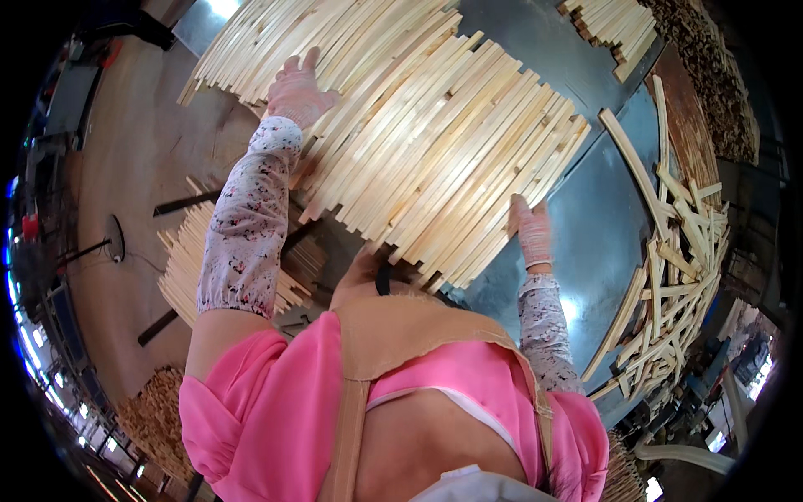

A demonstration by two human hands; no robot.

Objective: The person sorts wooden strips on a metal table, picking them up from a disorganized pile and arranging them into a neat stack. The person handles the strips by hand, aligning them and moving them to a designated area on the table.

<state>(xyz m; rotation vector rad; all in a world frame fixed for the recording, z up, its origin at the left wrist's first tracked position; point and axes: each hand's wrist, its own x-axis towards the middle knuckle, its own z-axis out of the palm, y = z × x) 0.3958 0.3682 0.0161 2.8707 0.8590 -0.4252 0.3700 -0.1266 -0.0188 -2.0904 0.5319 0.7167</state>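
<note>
Pale wooden strips (452, 142) lie side by side in a wide layer across the metal table, running up to my body. My left hand (299, 94), in a thin pinkish glove, rests on the strips near their left side. Its fingers are spread and hold nothing. At the right edge of the layer is my right hand (533, 232), gloved too. Its fingers are stretched out against the outermost strip, with no grip around it.
Loose, crossed strips (682, 268) are heaped on the table's right side. A small batch of strips (615, 29) lies at the far right, beside large stacks (711, 67). Lower left, more strips (188, 259) sit on a rack with dark bars (180, 203).
</note>
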